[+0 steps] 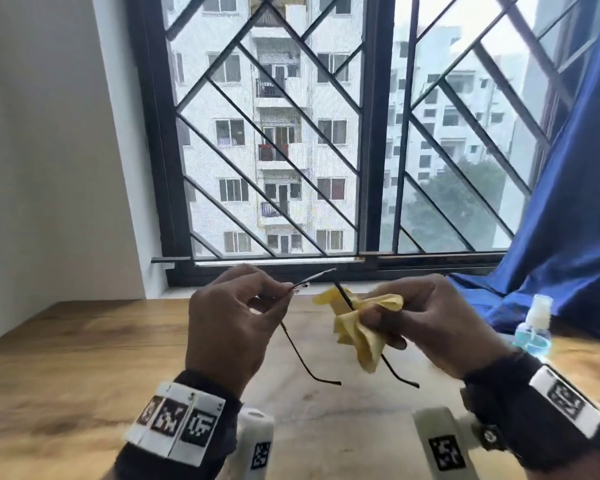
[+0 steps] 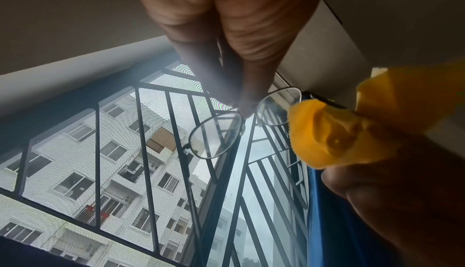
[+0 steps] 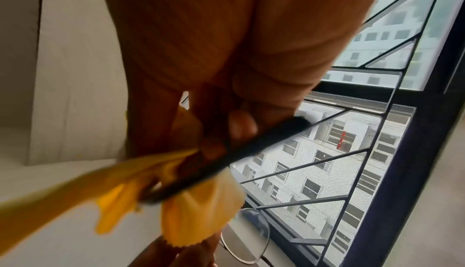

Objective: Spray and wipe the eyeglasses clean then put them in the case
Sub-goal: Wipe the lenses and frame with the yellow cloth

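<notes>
Both hands up over the wooden counter (image 1: 66, 344), in front of the barred window (image 1: 371, 133). Left hand (image 1: 229, 327): fingers (image 2: 241, 96) pinch the eyeglasses (image 2: 216, 134) at the bridge/inner rim betw. the two lenses, frame held in the air, temples open and pointing back toward the person. Right hand (image 1: 437, 327): fingers clenched round a bunched yellow cloth (image 1: 357, 327), cloth pressed on the right lens/hinge area; right-side temple (image 3: 226, 156) runs thru the cloth and past the fingertips. Spray bottle (image 1: 534, 327) w/ blue liquid stands upright on the counter at far right, near the blue curtain (image 1: 568, 202), well apart from the hands. Wrist bands w/ black-white marker tags on both wrists.
</notes>
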### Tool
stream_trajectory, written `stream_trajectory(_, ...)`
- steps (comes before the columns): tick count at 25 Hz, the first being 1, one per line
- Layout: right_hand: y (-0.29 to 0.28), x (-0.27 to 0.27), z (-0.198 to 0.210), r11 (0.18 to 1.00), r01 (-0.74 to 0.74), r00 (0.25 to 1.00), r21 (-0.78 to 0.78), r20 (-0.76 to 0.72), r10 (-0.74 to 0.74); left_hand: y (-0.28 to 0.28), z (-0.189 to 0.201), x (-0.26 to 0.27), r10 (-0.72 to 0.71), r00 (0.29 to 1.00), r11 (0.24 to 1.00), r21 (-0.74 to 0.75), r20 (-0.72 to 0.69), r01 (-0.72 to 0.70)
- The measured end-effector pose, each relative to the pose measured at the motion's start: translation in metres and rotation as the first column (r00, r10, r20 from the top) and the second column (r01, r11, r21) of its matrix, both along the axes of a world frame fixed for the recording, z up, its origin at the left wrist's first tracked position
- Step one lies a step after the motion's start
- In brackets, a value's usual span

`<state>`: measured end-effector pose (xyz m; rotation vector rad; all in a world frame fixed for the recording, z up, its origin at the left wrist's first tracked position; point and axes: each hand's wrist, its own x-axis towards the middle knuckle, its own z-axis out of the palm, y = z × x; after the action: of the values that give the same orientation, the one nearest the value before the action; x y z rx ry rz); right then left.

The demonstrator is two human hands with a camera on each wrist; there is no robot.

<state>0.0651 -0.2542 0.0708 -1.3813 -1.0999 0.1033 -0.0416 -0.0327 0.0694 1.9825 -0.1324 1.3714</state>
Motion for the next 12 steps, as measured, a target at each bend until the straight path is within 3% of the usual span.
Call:
stream_trajectory(3, 0.003, -0.008, 0.001, 0.999, 0.011, 0.997, -0.051, 0.076, -0.007, -0.003, -0.003, 0.001, 0.015, 0.999, 1.000, -0.008, 0.031, -0.015)
stream_trajectory(7, 0.005, 0.000, -0.005, 0.987, 0.158, 0.952, -0.013, 0.268, -0.148, -0.002, -0.005, 0.005, -0.031, 0.995, 0.938, -0.348, -0.091, -0.003)
stream_trajectory(10, 0.005, 0.006, -0.011, 0.969, 0.244, 0.909, 0.024, 0.342, -0.237, -0.006, -0.008, 0.010, -0.289, 0.948, 0.701, -0.705, -0.137, 0.112)
stream_trajectory(12, 0.004, 0.008, -0.012, 0.963, 0.263, 0.896, 0.062, 0.353, -0.267, -0.011, -0.008, 0.010, -0.413, 0.905, 0.526, -0.839, -0.105, 0.142)
